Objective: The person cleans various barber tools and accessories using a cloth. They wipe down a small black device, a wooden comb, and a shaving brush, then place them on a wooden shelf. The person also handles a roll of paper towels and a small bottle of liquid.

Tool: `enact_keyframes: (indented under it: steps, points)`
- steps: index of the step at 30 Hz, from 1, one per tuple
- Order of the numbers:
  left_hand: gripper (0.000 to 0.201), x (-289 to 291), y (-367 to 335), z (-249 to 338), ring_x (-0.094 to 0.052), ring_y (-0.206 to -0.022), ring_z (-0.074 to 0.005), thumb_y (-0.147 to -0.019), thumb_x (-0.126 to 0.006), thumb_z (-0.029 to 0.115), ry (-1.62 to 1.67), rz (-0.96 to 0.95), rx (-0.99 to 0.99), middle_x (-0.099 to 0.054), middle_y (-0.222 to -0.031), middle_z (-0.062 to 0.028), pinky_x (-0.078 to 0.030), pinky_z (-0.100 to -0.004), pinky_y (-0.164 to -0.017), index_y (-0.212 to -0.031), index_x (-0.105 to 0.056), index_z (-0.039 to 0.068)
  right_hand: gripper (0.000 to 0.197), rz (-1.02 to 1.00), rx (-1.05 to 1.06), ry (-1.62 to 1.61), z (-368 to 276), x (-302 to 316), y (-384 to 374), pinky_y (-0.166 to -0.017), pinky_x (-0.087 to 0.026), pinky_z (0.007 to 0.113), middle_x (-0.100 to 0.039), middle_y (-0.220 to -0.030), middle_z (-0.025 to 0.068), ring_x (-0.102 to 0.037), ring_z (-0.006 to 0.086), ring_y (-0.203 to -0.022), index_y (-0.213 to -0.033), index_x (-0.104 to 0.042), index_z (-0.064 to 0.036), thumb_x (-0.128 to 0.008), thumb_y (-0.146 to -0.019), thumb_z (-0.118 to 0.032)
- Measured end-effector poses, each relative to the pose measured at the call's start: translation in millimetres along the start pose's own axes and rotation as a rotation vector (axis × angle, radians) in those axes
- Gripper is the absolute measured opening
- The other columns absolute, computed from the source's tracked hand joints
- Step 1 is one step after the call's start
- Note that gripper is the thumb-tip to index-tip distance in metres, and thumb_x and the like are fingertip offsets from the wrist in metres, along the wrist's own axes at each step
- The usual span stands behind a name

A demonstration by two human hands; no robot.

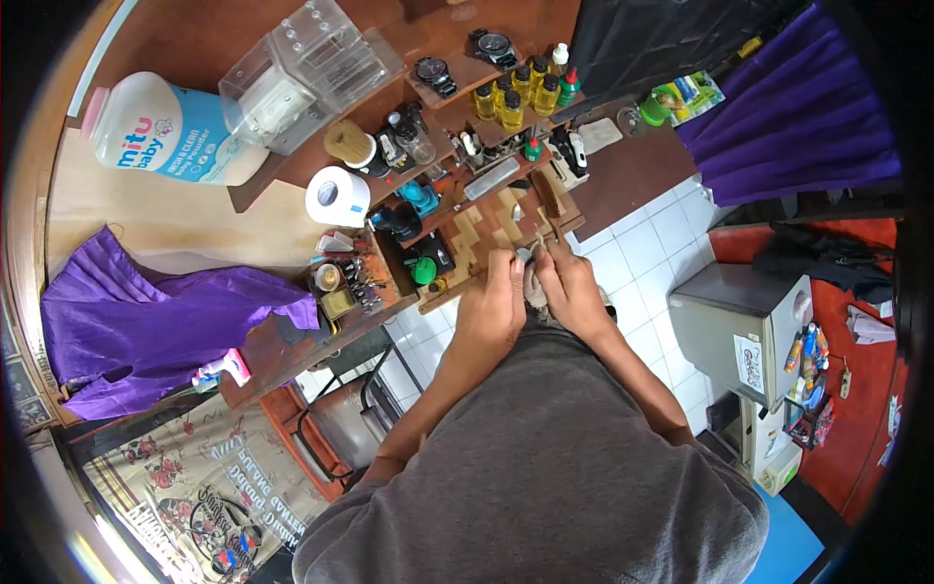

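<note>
A person in a dark gray shirt point(535, 457) bends over a cluttered workstation, flanked by a purple curtain point(798, 117) at upper right and a draped purple cloth point(146, 321) at left. A gray refrigerator point(735, 316) stands to the right on a white tiled floor point(637, 263). Ahead lies a wooden table point(474, 255) with a patterned top, shelves rising behind it. A white tub point(175, 136) with a pink lid leans by a clear plastic drawer unit point(331, 68) at upper left. At the table's near edge, the left hand point(496, 307) and right hand point(576, 297) come close together, fingers curled and thumbs pressed in, both grasping a small item between their fingertips. A white paper roll point(345, 200) sits left of the table, near a round tan-bristled brush point(348, 144). On the upper shelf rest two dark wristwatches point(493, 46), with bottles of yellow liquid point(513, 109) clustered to their right. A long brown brush point(545, 195) lies on the table beyond the hands. Smallest is the small pale item point(526, 255) itself, partly hidden by the fingers, its kind too unclear to tell.
</note>
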State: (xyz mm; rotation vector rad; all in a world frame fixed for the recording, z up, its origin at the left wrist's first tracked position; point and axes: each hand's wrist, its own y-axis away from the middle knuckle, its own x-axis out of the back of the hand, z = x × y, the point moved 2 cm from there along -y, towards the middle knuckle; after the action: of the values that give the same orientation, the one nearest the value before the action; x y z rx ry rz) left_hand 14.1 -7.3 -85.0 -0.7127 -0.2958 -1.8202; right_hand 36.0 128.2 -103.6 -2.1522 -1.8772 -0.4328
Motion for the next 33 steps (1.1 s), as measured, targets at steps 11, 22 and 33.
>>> enact_keyframes:
  steps: [11, 22, 33]
  points:
    - [0.017, -1.1, -10.5, -27.9, -0.059, -0.055, -0.0326, -0.103, -0.038, 0.019, 0.192, 0.04, 0.127, -0.056, -0.069, -0.0179, -0.044, -0.037, -0.051, -0.101, -0.045, 0.004, 0.035, -0.07, 0.127, -0.024, -11.6, -7.6, 5.5, -0.069, -0.048, 0.038, -0.059, -0.083, 0.021, -0.062, 0.0364, -0.078, -0.108, -0.05, 0.0046, -0.059, -0.093, -0.025]
    - [0.018, 17.4, -3.7, -35.6, -0.065, -0.081, -0.0139, -0.101, -0.047, 0.016, 0.814, -0.002, 0.302, -0.065, -0.103, -0.0131, -0.051, -0.0236, -0.071, -0.098, -0.05, -0.001, 0.036, -0.045, -0.104, -0.444, 30.4, -10.6, 0.8, -0.062, -0.044, 0.026, -0.059, -0.078, -0.0024, -0.05, 0.008, -0.068, -0.093, -0.06, -0.0003, -0.045, -0.102, -0.031]
    - [0.022, 0.2, -9.2, -7.4, -0.061, -0.09, -0.017, -0.095, -0.045, -0.003, 0.556, -0.004, 0.145, -0.059, -0.11, -0.0114, -0.049, -0.0236, -0.071, -0.11, -0.061, 0.002, 0.03, -0.05, -0.19, -0.636, 12.0, -1.4, -4.8, -0.075, -0.048, 0.027, -0.063, -0.086, 0.0044, -0.057, 0.0104, -0.081, -0.1, -0.061, 0.0031, -0.046, -0.102, -0.023]
